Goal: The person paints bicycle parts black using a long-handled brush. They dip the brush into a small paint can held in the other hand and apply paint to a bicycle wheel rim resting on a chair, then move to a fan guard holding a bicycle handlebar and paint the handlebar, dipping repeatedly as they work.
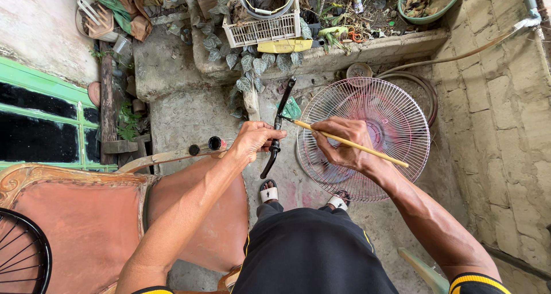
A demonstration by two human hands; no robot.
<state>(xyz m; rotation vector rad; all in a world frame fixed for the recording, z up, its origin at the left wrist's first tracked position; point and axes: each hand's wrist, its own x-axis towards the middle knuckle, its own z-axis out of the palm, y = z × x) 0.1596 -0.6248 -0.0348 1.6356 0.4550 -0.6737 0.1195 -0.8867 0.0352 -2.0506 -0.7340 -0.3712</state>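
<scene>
My left hand point(252, 138) grips a black curved handlebar-like bar point(279, 122), holding it about its middle, its ends pointing up and down. My right hand point(343, 142) holds a thin yellow-wooden paintbrush point(367, 149), its tip touching the black bar near my left hand. Below both hands lies a round white wire fan guard point(396, 116) with a pink centre, flat on the concrete ground. My feet in sandals point(268, 192) stand at the guard's near edge.
A worn orange chair with a carved wooden frame point(86, 213) stands at my left, a bicycle wheel point(23, 254) beside it. A white plastic basket point(261, 27), plants and a green basin point(430, 4) sit on the ledge ahead. A brick wall rises on the right.
</scene>
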